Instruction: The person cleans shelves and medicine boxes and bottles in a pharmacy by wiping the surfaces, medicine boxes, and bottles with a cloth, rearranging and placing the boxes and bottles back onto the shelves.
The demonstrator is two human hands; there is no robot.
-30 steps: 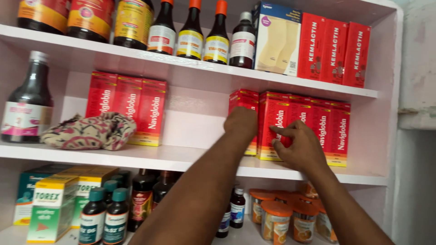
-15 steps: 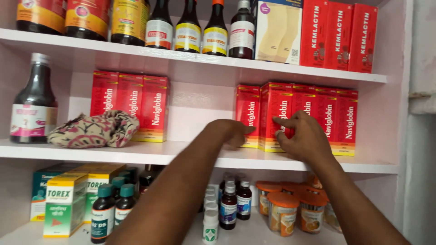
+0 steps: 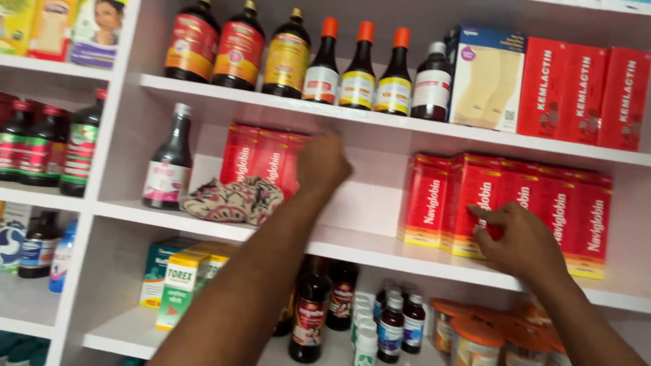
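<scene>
Two hands at red cartons on a white wooden shelf (image 3: 366, 244)

The shelf carries two rows of tall red cardboard cartons, all upright, long axes vertical, fronts facing out; the right-hand row (image 3: 542, 210) is touched by the right hand (image 3: 519, 244), fingers loosely curled, grasping nothing; the left hand (image 3: 322, 163) covers the left-hand row (image 3: 254, 159), its grip hidden; a patterned cloth pouch (image 3: 234, 200) lies beside.

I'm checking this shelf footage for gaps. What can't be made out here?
Head view only:
- Left hand covers the left red boxes; its grip is hidden.
- Right hand hides the lower fronts of the right red boxes.
- Orange-lidded jars are cut by the bottom edge.
</scene>
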